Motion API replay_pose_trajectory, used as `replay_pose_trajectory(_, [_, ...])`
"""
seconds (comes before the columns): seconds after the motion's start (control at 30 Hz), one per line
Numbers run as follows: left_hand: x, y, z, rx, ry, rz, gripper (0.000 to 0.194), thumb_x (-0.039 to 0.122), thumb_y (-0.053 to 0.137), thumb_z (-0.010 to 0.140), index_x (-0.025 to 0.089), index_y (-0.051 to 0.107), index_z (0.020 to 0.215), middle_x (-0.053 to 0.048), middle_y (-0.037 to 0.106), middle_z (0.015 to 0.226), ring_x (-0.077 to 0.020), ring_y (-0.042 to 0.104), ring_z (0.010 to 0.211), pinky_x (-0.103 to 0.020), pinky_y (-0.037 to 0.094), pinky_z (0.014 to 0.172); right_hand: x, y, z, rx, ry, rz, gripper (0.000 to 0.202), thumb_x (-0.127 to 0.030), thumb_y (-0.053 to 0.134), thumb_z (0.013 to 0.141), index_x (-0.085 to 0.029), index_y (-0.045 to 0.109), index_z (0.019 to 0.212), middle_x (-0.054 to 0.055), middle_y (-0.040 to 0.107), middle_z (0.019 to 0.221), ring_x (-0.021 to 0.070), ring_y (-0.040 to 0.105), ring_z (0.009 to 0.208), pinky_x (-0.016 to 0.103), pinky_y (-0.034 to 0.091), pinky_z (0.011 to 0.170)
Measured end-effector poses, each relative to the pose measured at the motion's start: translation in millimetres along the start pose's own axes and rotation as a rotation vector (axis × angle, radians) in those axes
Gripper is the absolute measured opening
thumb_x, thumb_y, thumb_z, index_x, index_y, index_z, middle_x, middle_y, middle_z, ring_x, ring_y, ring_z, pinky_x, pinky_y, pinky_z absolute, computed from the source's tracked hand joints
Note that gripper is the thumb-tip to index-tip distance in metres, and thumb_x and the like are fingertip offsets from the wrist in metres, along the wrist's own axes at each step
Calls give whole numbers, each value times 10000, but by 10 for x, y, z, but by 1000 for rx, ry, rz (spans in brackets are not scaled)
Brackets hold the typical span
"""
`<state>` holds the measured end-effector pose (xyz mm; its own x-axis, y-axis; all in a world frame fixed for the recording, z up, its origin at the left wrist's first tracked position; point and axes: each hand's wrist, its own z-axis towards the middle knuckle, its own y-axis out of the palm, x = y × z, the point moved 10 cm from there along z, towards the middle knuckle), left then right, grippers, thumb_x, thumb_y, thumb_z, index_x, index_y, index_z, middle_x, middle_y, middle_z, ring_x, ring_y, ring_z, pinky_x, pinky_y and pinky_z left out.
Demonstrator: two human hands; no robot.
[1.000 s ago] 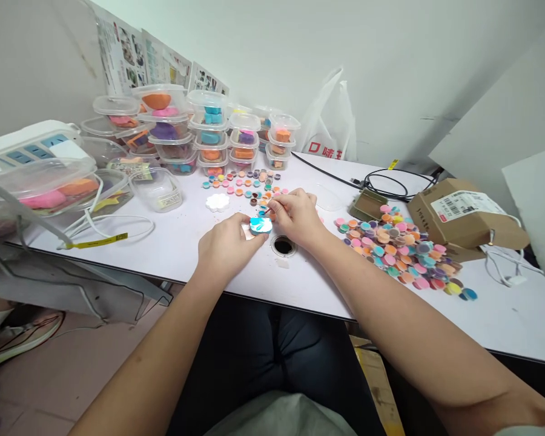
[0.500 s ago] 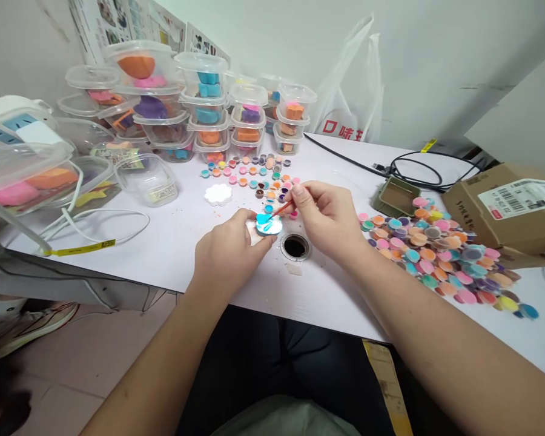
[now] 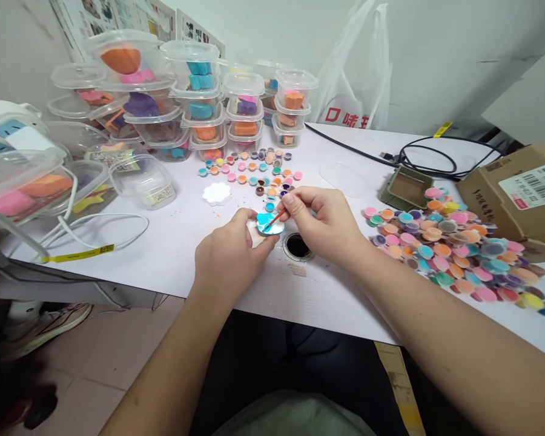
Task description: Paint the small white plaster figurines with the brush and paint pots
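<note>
My left hand point(image 3: 224, 255) pinches the edge of a small white plaque point(image 3: 277, 227) with bright blue paint over much of its top face. Between the thumb and fingers of my right hand point(image 3: 329, 219) is a thin red paintbrush point(image 3: 280, 214), tilted down to the left. Its tip touches the painted face. A white scalloped piece point(image 3: 217, 194) lies flat on the table point(image 3: 272, 297) to the left. Just beyond my hands are strips of little paint pots point(image 3: 252, 180) in mixed colours, a few of them open.
Stacked clear tubs point(image 3: 201, 109) with coloured shapes stand at the back left. To the right are a heap of paint pots point(image 3: 458, 251), a green container point(image 3: 406, 186), a cardboard box point(image 3: 518, 200) and a black cable point(image 3: 429, 156). A round hole point(image 3: 298, 246) sits beside my hands.
The brush tip has moved down and left across the plaque, and the blue there looks broader. My left hand keeps its hold. The whole view has shifted slightly.
</note>
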<state>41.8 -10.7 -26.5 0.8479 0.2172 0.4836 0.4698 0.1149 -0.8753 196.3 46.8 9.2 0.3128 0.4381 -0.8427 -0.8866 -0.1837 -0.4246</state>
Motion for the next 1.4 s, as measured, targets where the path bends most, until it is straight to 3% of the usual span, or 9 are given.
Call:
replay_pose_trajectory(0.2, [-10,-8,-3,8,-8,14,436,606,639,838,340,613,1183,46,678,718,-222,667,710,-317,362,576,71,-153,22,101,33,-58,341,-422,577,998,-198,710,779,38,765,753,194,718,734,332,543,710])
replay_pose_trajectory(0.4, [8,-4,-14,8,19,15,441,602,641,845,330,602,1191,47,674,710,-223,671,711,-313,353,575,-8,-56,0,-12,-37,-46,330,-393,560,1008,-197,724,799,31,770,787,181,718,770,323,543,745])
replay_pose_trajectory(0.57, [11,-15,-17,9,11,21,463,607,635,847,320,602,1208,42,683,720,-229,679,730,-316,366,583,48,-169,-3,72,-7,-95,338,-409,569,1001,-197,710,780,39,761,764,189,707,749,331,536,717])
replay_pose_trajectory(0.7, [15,-4,-15,-1,12,31,450,607,632,850,317,603,1193,35,691,723,-230,684,733,-315,364,583,0,-77,-24,12,-55,4,370,-472,545,1010,-202,719,826,36,768,804,187,718,784,322,552,735])
replay_pose_trajectory(0.87, [10,-7,-14,6,7,25,462,601,637,850,321,601,1215,38,692,731,-236,693,752,-316,370,589,24,-122,-9,40,-35,-133,343,-419,569,999,-200,718,782,36,763,766,197,711,751,340,540,723])
replay_pose_trajectory(0.97, [16,-4,-16,13,21,27,453,591,637,851,319,603,1212,40,679,711,-233,684,740,-314,359,583,20,-168,-17,74,-29,-34,344,-439,557,1007,-198,717,820,44,774,799,196,726,771,339,553,739])
replay_pose_trajectory(1.13, [27,-10,-19,15,31,24,434,590,633,850,314,606,1184,42,661,691,-228,673,729,-314,354,583,8,-43,-24,-3,-49,-44,314,-379,559,1008,-199,724,810,36,775,805,195,729,784,337,553,749])
replay_pose_trajectory(1.23, [30,-15,-19,5,18,21,457,580,635,849,308,601,1215,40,671,708,-231,681,749,-315,359,593,43,-119,-14,69,-25,-136,305,-357,568,1000,-196,716,787,40,766,770,203,720,755,347,541,726])
replay_pose_trajectory(1.4, [34,-7,-18,2,39,27,459,595,624,854,309,595,1212,40,662,692,-232,675,733,-311,345,584,18,-90,-29,51,-45,34,355,-456,550,1009,-194,717,838,40,760,790,185,722,766,320,550,734])
